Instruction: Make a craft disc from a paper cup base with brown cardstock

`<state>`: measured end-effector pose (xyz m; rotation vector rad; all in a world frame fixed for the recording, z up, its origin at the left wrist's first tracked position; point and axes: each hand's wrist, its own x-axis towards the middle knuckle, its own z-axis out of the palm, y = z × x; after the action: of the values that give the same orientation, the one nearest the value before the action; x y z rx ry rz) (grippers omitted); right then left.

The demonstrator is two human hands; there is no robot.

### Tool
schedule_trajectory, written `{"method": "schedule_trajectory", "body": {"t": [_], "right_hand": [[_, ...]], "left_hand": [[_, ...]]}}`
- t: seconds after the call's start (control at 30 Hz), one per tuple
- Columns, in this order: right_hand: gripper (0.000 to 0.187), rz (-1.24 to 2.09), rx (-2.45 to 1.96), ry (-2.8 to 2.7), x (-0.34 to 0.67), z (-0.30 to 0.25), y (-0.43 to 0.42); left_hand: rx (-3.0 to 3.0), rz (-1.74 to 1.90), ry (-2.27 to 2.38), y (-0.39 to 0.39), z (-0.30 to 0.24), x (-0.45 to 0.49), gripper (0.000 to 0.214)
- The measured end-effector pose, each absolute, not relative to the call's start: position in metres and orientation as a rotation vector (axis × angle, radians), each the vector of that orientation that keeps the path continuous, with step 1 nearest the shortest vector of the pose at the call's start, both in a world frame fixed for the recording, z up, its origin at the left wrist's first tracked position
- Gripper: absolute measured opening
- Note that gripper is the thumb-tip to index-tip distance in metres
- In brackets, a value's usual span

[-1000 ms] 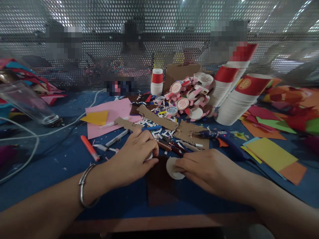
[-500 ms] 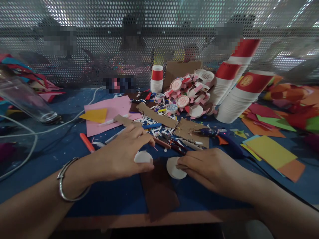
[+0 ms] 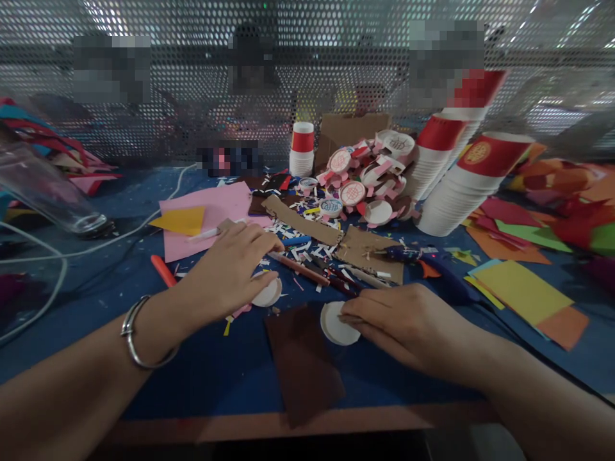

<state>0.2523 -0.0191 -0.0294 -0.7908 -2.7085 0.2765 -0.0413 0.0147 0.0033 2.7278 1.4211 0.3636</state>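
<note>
My left hand [image 3: 230, 269] is curled over a small white paper disc [image 3: 267, 292], thumb and fingers closed on it just above the blue table. A second white paper disc [image 3: 336, 323] is pinched in my right hand [image 3: 408, 326], resting at the upper right corner of a dark brown paper sheet [image 3: 300, 358]. That sheet lies flat between both hands, near the table's front edge. A metal bangle [image 3: 139, 336] circles my left wrist.
Pens and pencils [image 3: 307, 272] and paper scraps lie behind my hands. Stacked red-and-white paper cups [image 3: 461, 186] lean at the right, beside a heap of cut cup bottoms [image 3: 365, 182]. Pink paper [image 3: 206, 221], yellow sheet [image 3: 521, 291], orange marker [image 3: 163, 270], a glass [image 3: 48, 192] and a perforated metal screen [image 3: 192, 96] surround these.
My left hand lifted a white disc off the brown sheet and carried it left and away. The brown sheet now lies uncovered. My right hand stayed on its disc.
</note>
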Motion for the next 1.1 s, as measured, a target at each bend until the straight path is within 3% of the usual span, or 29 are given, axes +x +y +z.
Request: {"method": "schedule_trajectory", "body": {"t": [0.2,0.47,0.8,0.97,1.1], "right_hand": [[0.023,0.293,-0.763,-2.700,0.253,-0.031,-0.019],[0.022,0.165,-0.760,-2.716,0.250,-0.032,-0.019],[0.024,0.121,-0.809,-2.521,0.241,-0.027,-0.017],[0.028,0.204,-0.942,-2.454,0.233,-0.026,-0.015],[0.023,0.228,-1.034,-2.305,0.237,-0.024,-0.015]], "left_hand": [[2.662,0.230,1.137,-0.008,0.001,-0.028,0.030],[2.622,0.088,1.183,-0.026,0.004,-0.022,0.039],[2.209,0.111,1.242,-0.029,0.015,-0.017,0.019],[2.109,0.384,1.176,-0.017,0.023,-0.021,0.005],[2.061,0.677,1.241,-0.008,0.020,-0.027,0.010]]}}
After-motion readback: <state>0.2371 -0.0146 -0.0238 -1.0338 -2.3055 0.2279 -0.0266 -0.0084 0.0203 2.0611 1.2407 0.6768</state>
